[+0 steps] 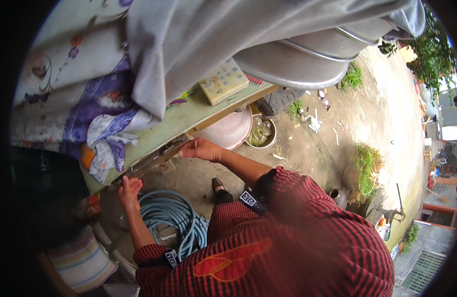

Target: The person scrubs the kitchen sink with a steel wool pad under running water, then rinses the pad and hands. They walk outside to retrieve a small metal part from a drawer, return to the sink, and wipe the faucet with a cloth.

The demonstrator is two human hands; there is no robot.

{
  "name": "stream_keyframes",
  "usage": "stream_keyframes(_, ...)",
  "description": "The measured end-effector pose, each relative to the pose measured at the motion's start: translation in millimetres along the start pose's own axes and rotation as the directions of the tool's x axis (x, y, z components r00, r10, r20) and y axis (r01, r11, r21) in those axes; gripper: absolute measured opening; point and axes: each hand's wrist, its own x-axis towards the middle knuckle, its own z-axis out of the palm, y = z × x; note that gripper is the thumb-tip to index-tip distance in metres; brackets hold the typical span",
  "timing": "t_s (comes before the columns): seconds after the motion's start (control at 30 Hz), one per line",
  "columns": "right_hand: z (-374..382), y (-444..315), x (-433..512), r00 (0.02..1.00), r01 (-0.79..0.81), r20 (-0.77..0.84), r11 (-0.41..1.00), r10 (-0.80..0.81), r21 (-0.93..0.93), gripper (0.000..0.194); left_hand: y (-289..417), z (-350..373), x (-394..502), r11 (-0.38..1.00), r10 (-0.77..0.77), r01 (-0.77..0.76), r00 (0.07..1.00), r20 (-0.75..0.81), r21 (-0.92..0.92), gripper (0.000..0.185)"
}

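My left hand (130, 191) is at the left end of a wooden drawer front (156, 159) under a pale green tabletop (198, 115). Its palm is turned up, with the fingers loosely apart. At the drawer's other end is my right hand (202, 149), fingers slightly bent and nothing visible in it. Whether either hand presses on the wood I cannot tell. A narrow gap behind the drawer front shows small dark items, too shadowed to name. On the tabletop lie a yellowish box (224, 81) bearing writing and a crumpled floral cloth (105, 148).
Grey fabric (191, 41) drapes over the table beside large metal basins (295, 63). Below are a coiled blue hose (176, 219), a pinkish basin (228, 128) and a metal bowl (263, 131) with greenish contents. A striped cushion (81, 261) lies lower left. Plants (366, 167) grow in the yard.
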Motion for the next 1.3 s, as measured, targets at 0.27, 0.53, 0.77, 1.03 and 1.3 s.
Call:
stream_keyframes(0.27,-126,129,-114,0.907,-0.101,-0.274,0.795,0.321,0.598,0.027,-65,92,-73,0.92,-0.393,0.388,0.913,0.108,0.065,0.037)
stream_keyframes(0.53,-258,228,-208,0.672,0.092,-0.486,0.588,0.559,0.803,0.028,-117,317,-45,0.887,-0.454,0.368,0.805,0.382,0.279,0.036)
stream_keyframes(0.77,-356,257,-235,0.596,0.147,-0.606,0.671,0.526,0.727,0.027,-187,487,43,0.807,-0.343,0.09,0.876,0.339,0.584,0.041)
stream_keyframes(1.03,-398,291,-218,0.511,0.226,-0.712,0.724,0.482,0.651,0.055,-257,581,142,0.846,-0.392,0.254,0.892,0.225,0.468,0.041)
stream_keyframes(1.3,-411,286,-162,0.61,0.274,-0.705,0.739,0.361,0.616,0.099,-277,590,183,0.89,-0.417,0.31,0.852,0.318,0.335,0.029)
